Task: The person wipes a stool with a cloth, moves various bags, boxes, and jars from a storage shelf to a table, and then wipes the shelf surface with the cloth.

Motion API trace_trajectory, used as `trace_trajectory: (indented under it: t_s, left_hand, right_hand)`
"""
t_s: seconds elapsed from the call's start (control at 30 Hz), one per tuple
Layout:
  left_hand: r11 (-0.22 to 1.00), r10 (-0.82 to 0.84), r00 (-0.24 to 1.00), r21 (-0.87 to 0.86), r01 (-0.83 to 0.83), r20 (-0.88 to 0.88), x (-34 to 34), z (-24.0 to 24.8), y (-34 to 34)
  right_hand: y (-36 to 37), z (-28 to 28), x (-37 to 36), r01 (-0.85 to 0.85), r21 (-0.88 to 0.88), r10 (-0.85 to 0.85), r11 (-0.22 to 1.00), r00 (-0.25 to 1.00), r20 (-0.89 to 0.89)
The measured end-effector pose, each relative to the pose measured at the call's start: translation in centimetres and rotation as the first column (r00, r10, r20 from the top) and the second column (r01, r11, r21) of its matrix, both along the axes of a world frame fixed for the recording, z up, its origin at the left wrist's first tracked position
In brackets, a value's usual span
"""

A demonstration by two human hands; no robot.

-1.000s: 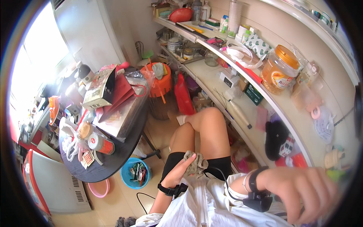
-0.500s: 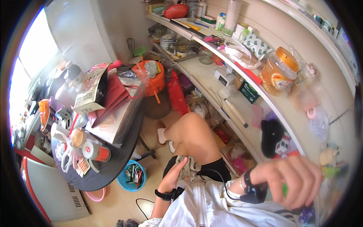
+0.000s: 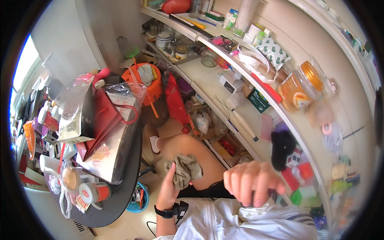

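A crumpled grey-brown cloth (image 3: pixel 185 170) is in my left hand (image 3: pixel 169 187), which grips it from the side above my lap. The thumb lies across the cloth's edge, and the other fingers are mostly hidden behind it. My right hand (image 3: pixel 254 182) hovers right of the cloth, apart from it, back of the hand upward. Its fingers hang loosely bent and somewhat apart, slightly blurred, and no object shows in them. Beyond that hand, a black furry item (image 3: pixel 282 150) lies on the shelf beside a red package (image 3: pixel 290 179).
A crowded dark round table (image 3: pixel 116 208) stands left, bearing a red paper bag (image 3: pixel 102 122) and a red-labelled jar (image 3: pixel 95 193). Below it sits a blue bin (image 3: pixel 138 204). Long shelves (image 3: pixel 218 100) curve along the right, with an orange-lidded jar (image 3: pixel 302 86). An orange bucket (image 3: pixel 146 90) stands behind.
My left hand has lifted the cloth slightly up and left, opening it out more. My right hand has moved left from the shelf side toward my lap. The view has shifted.
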State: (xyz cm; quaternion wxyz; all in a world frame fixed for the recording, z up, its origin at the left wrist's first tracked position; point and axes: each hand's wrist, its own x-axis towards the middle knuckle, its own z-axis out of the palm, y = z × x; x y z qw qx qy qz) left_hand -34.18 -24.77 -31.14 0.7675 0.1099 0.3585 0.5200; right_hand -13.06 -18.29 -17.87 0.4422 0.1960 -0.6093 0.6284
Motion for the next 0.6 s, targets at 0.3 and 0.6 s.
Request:
trace_trajectory:
  t_s: [0.3,0.6]
  left_hand:
    - [0.995,-0.014,0.999,0.099,0.009,0.052,0.5,3.2,9.0]
    - [0.987,0.111,0.953,-0.144,-0.072,0.282,2.0,-3.5,13.5]
  right_hand:
    - [4.2,-2.9,4.0,0.141,-0.070,-0.044,0.988,0.676,0.736]
    - [15.6,-13.6,8.3,0.756,-0.640,-0.332,0.138,0.644,0.689]
